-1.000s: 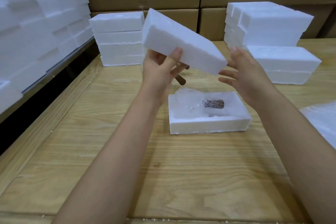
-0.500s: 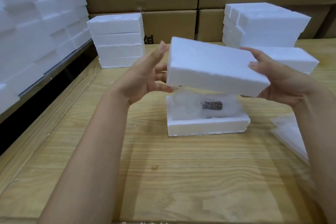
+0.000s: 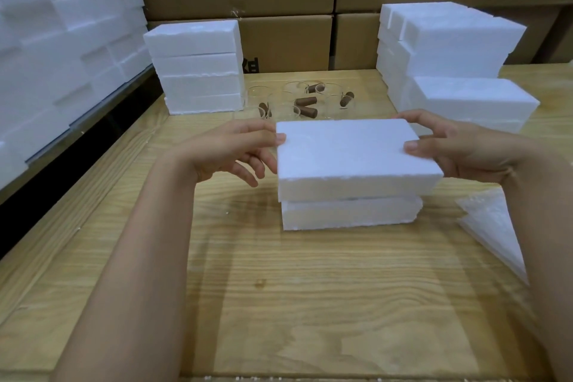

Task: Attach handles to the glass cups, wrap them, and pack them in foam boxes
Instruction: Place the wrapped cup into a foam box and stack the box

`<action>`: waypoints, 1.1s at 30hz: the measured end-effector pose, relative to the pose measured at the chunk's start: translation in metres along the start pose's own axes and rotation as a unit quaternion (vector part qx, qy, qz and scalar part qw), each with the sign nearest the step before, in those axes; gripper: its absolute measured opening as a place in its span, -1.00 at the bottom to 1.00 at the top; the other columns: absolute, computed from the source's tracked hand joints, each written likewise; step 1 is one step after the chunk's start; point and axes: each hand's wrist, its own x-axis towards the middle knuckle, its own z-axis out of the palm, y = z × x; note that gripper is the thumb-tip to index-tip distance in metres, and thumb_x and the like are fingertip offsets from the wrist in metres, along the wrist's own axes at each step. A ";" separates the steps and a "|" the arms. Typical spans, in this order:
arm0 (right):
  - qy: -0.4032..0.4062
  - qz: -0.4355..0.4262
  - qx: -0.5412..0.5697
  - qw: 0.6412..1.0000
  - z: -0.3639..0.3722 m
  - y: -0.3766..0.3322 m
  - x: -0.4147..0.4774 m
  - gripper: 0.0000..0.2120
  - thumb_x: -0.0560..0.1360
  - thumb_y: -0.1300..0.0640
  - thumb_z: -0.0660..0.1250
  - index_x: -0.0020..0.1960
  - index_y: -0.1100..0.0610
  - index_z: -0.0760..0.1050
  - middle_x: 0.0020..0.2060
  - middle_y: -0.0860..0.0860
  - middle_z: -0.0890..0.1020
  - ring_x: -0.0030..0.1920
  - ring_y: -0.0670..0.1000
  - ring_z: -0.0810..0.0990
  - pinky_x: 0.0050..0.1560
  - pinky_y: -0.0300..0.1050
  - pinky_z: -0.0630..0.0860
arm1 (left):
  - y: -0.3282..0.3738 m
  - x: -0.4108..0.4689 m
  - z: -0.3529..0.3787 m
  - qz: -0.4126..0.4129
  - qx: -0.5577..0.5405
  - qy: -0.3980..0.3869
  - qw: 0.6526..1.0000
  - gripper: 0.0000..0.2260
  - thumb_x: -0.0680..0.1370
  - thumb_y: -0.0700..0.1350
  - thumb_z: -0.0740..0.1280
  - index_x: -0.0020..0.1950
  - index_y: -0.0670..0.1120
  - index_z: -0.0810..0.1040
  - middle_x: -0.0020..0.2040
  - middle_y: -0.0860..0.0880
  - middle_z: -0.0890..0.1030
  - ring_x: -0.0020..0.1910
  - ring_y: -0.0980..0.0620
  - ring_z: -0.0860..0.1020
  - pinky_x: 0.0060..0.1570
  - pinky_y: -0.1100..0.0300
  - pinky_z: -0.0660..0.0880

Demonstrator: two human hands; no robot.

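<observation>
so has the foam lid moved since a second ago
Yes. The foam lid, held by the left hand and right hand, has come down from tilted in the air to level, directly over the foam base.

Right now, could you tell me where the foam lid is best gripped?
By its short ends, from left and right: the lid is a flat slab, level over the base, so end grips should leave its long edges free for aligning.

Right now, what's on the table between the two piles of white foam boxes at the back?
In the head view, a cluster of glass cups with brown handles stands between the left pile and the right pile.
</observation>
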 end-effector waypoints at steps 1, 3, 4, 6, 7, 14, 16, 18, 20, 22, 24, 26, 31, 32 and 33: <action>0.004 0.005 -0.015 1.000 0.002 0.000 0.000 -0.41 0.32 0.12 0.38 0.34 -0.07 0.38 0.14 0.15 0.61 0.07 0.14 0.60 0.00 0.09 0.59 | -0.001 0.001 0.000 -0.003 0.000 0.002 1.000 -0.76 0.46 0.09 0.41 0.06 0.02 0.60 -0.26 -0.03 0.63 -0.26 0.02 0.56 -0.24 0.12 0.58; 0.014 0.013 -0.028 0.999 0.004 -0.002 0.000 -0.41 0.32 0.10 0.39 0.33 -0.08 0.38 0.19 0.20 0.58 0.08 0.19 0.55 0.12 0.17 0.48 | -0.004 0.002 0.001 -0.010 -0.002 0.007 1.000 -0.70 0.44 0.10 0.45 0.08 -0.02 0.58 -0.25 -0.05 0.63 -0.25 0.01 0.55 -0.23 0.11 0.58; 0.016 0.014 -0.029 0.999 0.006 -0.002 0.001 -0.41 0.31 0.08 0.39 0.33 -0.09 0.39 0.20 0.21 0.57 0.08 0.19 0.53 0.14 0.19 0.45 | -0.006 0.002 0.002 -0.014 -0.004 0.009 1.000 -0.71 0.44 0.10 0.44 0.06 -0.02 0.58 -0.24 -0.05 0.63 -0.25 0.00 0.55 -0.23 0.10 0.58; 0.017 0.017 -0.030 0.999 0.008 -0.002 0.002 -0.37 0.27 0.05 0.41 0.33 -0.11 0.39 0.21 0.19 0.57 0.08 0.17 0.53 0.19 0.22 0.42 | -0.011 0.003 0.002 -0.023 -0.006 0.006 1.000 -0.78 0.47 0.09 0.42 0.02 0.00 0.59 -0.23 -0.05 0.62 -0.25 0.00 0.55 -0.21 0.09 0.57; 0.017 0.017 -0.033 0.999 0.008 -0.002 0.002 -0.37 0.25 0.03 0.42 0.32 -0.12 0.40 0.19 0.18 0.59 0.07 0.15 0.54 0.15 0.19 0.46 | -0.013 0.003 0.003 -0.029 -0.005 0.003 1.000 -0.81 0.48 0.08 0.41 0.00 0.01 0.61 -0.22 -0.05 0.61 -0.25 0.01 0.54 -0.20 0.08 0.57; 0.027 0.050 -0.091 0.994 0.002 0.007 0.005 -0.33 0.21 -0.10 0.44 0.30 -0.19 0.39 0.12 0.11 0.57 0.06 0.12 0.53 0.12 0.12 0.51 | -0.015 0.006 0.008 -0.047 -0.011 0.007 0.999 -0.91 0.45 0.12 0.43 -0.18 0.13 0.64 -0.27 0.01 0.54 -0.30 0.06 0.48 -0.15 0.04 0.55; 0.020 0.053 -0.074 0.996 0.002 0.009 0.005 -0.33 0.22 -0.08 0.43 0.32 -0.17 0.37 0.13 0.06 0.60 0.10 0.07 0.58 0.04 0.05 0.57 | -0.017 0.008 0.011 -0.049 -0.017 0.008 0.999 -0.91 0.41 0.13 0.42 -0.22 0.14 0.63 -0.28 0.02 0.50 -0.31 0.06 0.44 -0.18 0.09 0.51; 0.018 0.043 -0.056 0.997 0.006 0.010 0.004 -0.37 0.25 -0.06 0.42 0.30 -0.19 0.37 0.13 0.02 0.61 0.10 0.02 0.61 -0.04 -0.04 0.58 | -0.018 0.008 0.012 -0.053 -0.025 0.010 0.998 -0.86 0.38 0.13 0.40 -0.13 0.13 0.63 -0.29 0.04 0.48 -0.30 0.07 0.42 -0.23 0.15 0.47; 0.034 0.015 -0.041 0.998 0.009 0.014 0.001 -0.39 0.27 -0.05 0.41 0.29 -0.27 0.34 0.14 -0.01 0.57 0.08 -0.02 0.63 -0.10 -0.11 0.59 | -0.019 0.009 0.012 -0.041 -0.019 0.036 0.998 -0.72 0.38 0.10 0.40 0.08 0.14 0.61 -0.25 0.06 0.49 -0.28 0.08 0.43 -0.24 0.16 0.46; 0.073 -0.029 -0.020 0.997 0.015 0.021 -0.002 -0.44 0.29 -0.05 0.40 0.21 -0.35 0.29 0.14 -0.04 0.53 -0.02 -0.10 0.66 -0.21 -0.23 0.59 | -0.019 0.009 0.017 0.014 -0.001 0.084 0.996 -0.70 0.42 0.02 0.39 0.14 0.19 0.57 -0.15 0.06 0.52 -0.20 0.09 0.46 -0.20 0.13 0.48; 0.137 -0.088 -0.006 0.987 0.026 0.030 -0.005 -0.59 0.34 -0.08 0.39 0.09 -0.35 0.31 0.15 -0.05 0.50 -0.10 -0.17 0.65 -0.25 -0.31 0.56 | -0.020 0.009 0.031 0.087 -0.012 0.155 0.984 -0.74 0.41 -0.06 0.36 0.06 0.19 0.58 -0.01 0.05 0.54 -0.13 0.11 0.50 -0.12 0.07 0.51; 0.237 -0.168 0.012 0.957 0.039 0.039 -0.006 -0.83 0.47 -0.08 0.33 -0.04 -0.30 0.38 0.11 -0.11 0.52 -0.14 -0.24 0.61 -0.23 -0.31 0.52 | -0.022 0.005 0.050 0.140 -0.031 0.248 0.958 -0.79 0.36 -0.06 0.34 -0.04 0.17 0.58 0.10 0.04 0.56 -0.13 0.15 0.50 -0.07 0.09 0.50; 0.255 -0.261 0.024 0.931 0.062 0.052 -0.010 -0.85 0.45 -0.27 0.24 -0.16 -0.23 0.47 0.04 -0.36 0.51 0.18 -0.23 0.45 -0.02 -0.21 0.40 | -0.039 -0.015 0.071 0.238 -0.042 0.189 0.952 -0.53 0.36 0.13 0.37 0.27 0.28 0.41 0.38 0.13 0.39 0.42 0.13 0.32 0.33 -0.03 0.35; 0.223 -0.265 -0.015 0.938 0.061 0.055 -0.013 -0.86 0.38 -0.25 0.26 -0.11 -0.24 0.45 0.03 -0.40 0.48 0.12 -0.29 0.46 -0.04 -0.32 0.37 | -0.043 -0.017 0.073 0.241 -0.004 0.152 0.959 -0.41 0.33 0.13 0.42 0.32 0.34 0.33 0.44 0.14 0.30 0.47 0.12 0.25 0.37 -0.08 0.32; 0.197 -0.268 -0.063 0.941 0.060 0.057 -0.016 -0.79 0.33 -0.22 0.27 -0.05 -0.25 0.42 0.02 -0.41 0.45 -0.05 -0.32 0.48 -0.13 -0.40 0.36 | -0.046 -0.017 0.074 0.235 0.033 0.121 0.964 -0.31 0.30 0.12 0.47 0.35 0.37 0.25 0.46 0.14 0.23 0.48 0.06 0.23 0.37 -0.14 0.32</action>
